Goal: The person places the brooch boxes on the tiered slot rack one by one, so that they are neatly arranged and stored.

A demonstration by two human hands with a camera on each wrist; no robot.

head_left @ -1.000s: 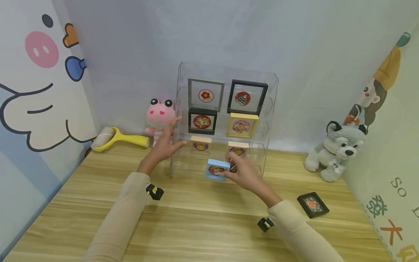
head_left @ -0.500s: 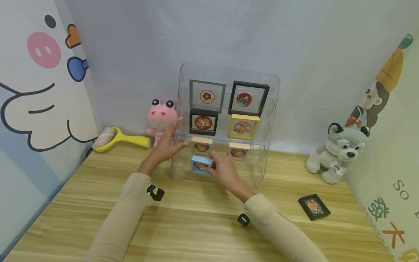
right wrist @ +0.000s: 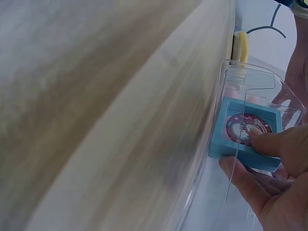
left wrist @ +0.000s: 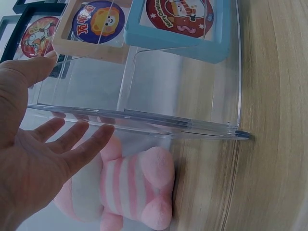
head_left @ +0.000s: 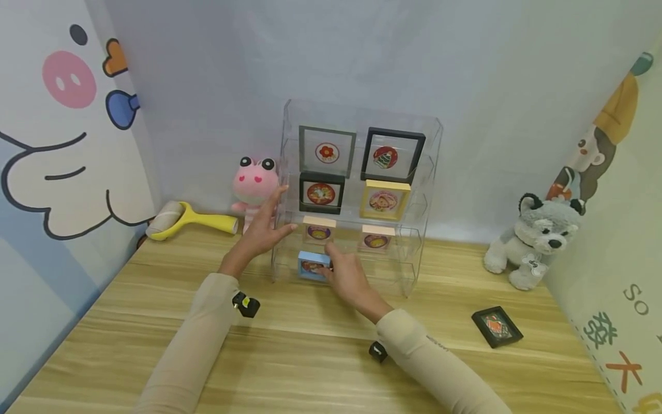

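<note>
A clear acrylic tiered rack (head_left: 429,190) stands on the wooden table. My right hand (head_left: 349,277) pinches a small light-blue display frame (head_left: 305,274) in the rack's bottom tier, at the left; in the right wrist view the thumb (right wrist: 269,143) lies across its front. My left hand (head_left: 258,233) touches the rack's left side with straight fingers, the thumb (left wrist: 36,70) reaching over its front. Just above the blue frame sits a peach frame (head_left: 319,222), with another peach frame (head_left: 378,230) to its right. Higher up are a black frame (head_left: 301,195) and a yellow frame (head_left: 385,215).
The top tier bears a grey-green frame (head_left: 301,152) and a larger black frame (head_left: 397,134). A pink plush toy (head_left: 255,183) and yellow-handled roller (head_left: 207,220) lie left of the rack. At right are a grey plush dog (head_left: 543,230) and a flat black frame (head_left: 496,326).
My right hand has moved left with the blue frame, from in front of the rack's middle into the bottom tier's left part. The left hand has stayed at the rack's side.
</note>
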